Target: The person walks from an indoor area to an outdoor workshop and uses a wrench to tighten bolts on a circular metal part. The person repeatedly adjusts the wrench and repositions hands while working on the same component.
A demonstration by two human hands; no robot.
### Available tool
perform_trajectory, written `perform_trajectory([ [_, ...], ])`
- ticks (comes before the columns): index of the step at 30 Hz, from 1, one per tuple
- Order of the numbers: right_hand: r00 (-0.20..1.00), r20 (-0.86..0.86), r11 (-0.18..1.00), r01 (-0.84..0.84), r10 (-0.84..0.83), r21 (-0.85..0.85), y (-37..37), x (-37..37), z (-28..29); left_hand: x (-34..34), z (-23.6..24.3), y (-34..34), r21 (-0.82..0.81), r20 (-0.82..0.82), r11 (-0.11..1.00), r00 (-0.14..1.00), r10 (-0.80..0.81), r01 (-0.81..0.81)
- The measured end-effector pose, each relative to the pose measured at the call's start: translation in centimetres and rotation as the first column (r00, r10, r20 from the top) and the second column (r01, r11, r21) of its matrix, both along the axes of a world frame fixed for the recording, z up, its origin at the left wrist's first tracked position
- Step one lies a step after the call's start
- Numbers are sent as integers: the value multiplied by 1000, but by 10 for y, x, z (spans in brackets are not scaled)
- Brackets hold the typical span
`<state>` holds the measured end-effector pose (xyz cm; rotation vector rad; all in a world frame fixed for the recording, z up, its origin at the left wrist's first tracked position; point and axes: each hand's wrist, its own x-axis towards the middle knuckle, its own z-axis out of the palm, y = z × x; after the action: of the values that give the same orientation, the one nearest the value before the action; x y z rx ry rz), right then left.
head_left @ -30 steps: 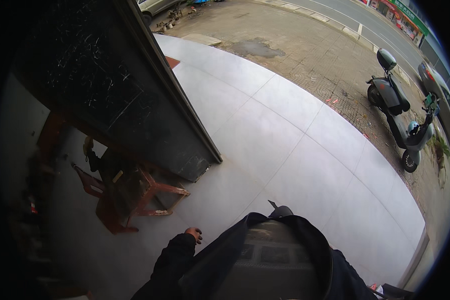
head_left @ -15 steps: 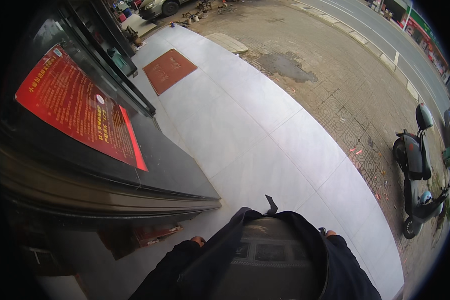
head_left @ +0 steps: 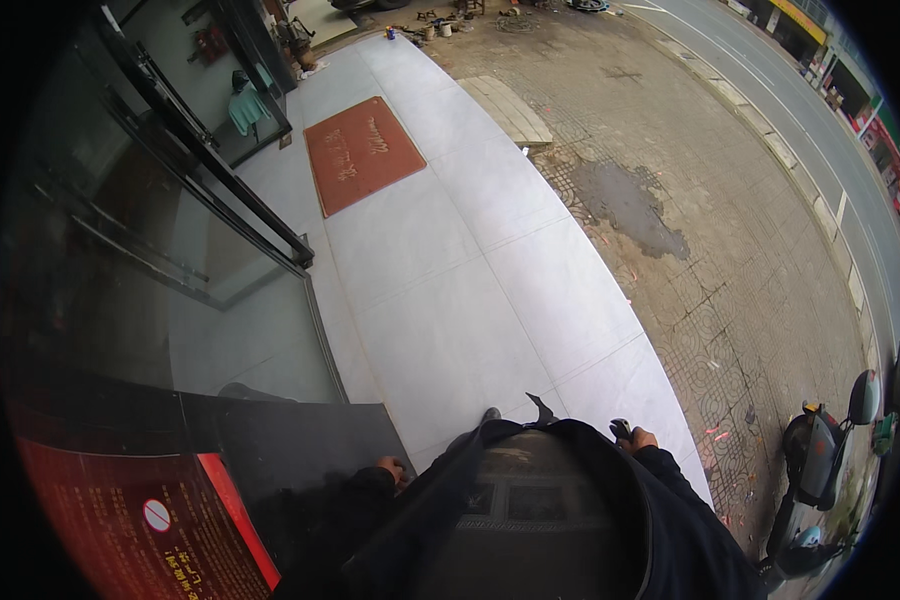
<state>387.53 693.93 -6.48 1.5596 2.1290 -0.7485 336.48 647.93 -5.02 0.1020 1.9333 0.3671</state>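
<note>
One small black object (head_left: pixel 621 429), kind unclear, sits gripped in the right hand (head_left: pixel 645 439) above pale floor tiles (head_left: pixel 440 290), not set down; whether the left hand (head_left: pixel 391 467) grips anything cannot be told.

Shows black on the small object (head_left: pixel 620 429) in the right grip (head_left: pixel 644 439), near-black on the jacket (head_left: pixel 685 515) behind it, and greyish white with joint lines on the floor (head_left: pixel 420 300) ahead. Turns dark red with yellow print on the poster (head_left: pixel 110 520) left of the left grip (head_left: pixel 393 469), brick red with pale lettering on the doormat (head_left: pixel 390 170) ahead, and curve-patterned grey-brown on the paving (head_left: pixel 740 330) right of the right grip.
</note>
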Motion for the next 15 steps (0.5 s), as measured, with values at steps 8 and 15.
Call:
perform_trajectory([
  [8,951,308,944,135,-38,-302,184,-68,-61,-328,28,282,234,-200,887,873,445,-398],
  [15,908,389,980,-94,157,-176,529,-330,-28,-318,-1,364,-213,-420,974,893,-160,75],
])
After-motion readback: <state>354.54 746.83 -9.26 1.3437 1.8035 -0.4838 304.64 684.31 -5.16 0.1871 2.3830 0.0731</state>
